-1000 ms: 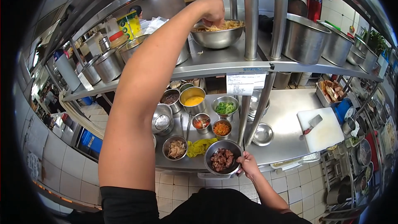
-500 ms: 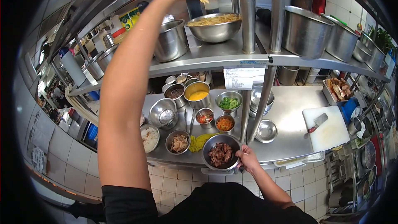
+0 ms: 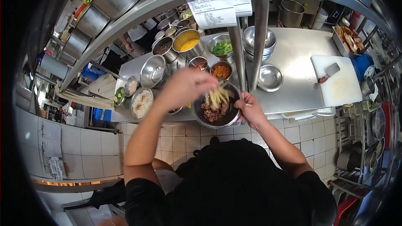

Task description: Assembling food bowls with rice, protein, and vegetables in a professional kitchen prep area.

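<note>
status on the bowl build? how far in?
Done: dark meat chunks already sit in the steel bowl. In hand: left hand drops pale yellow strips over the meat, while right hand steadies the bowl's rim. Left: no greens or orange relish show in it yet; chopped greens and orange relish sit untouched behind.
</note>
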